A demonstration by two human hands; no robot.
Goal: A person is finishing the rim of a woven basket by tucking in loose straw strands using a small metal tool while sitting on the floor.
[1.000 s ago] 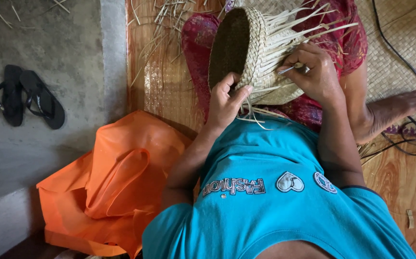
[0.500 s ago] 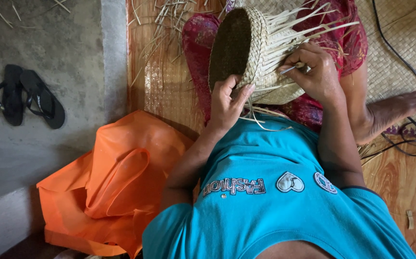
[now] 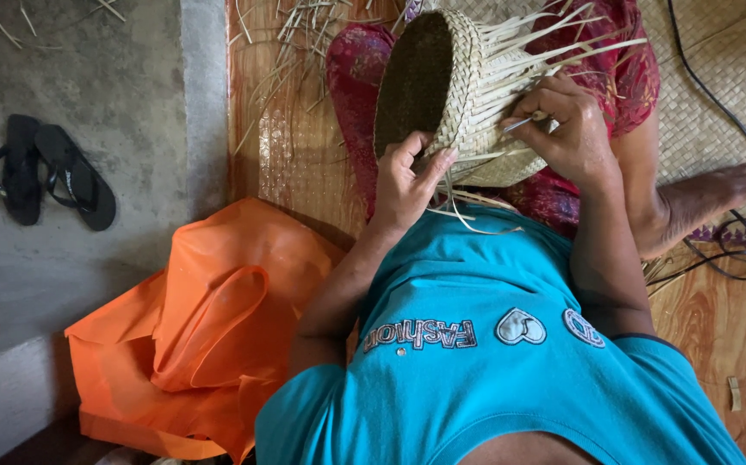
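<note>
Woven straw basket [image 3: 442, 95], hollow inside, is lying in both hands: left hand [image 3: 407, 176] is gripping its rim, right hand [image 3: 566, 129] is pinching a loose strip [image 3: 523, 123] on its side.

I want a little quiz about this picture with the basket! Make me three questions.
1. True or false: the left hand grips the rim of the woven basket.
2. Which hand pinches a loose straw strip? A) left B) right
3. What lies on the grey floor, to the left of the orange bag as seen in the picture?

Key:
1. True
2. B, the right hand
3. A pair of black sandals
</note>
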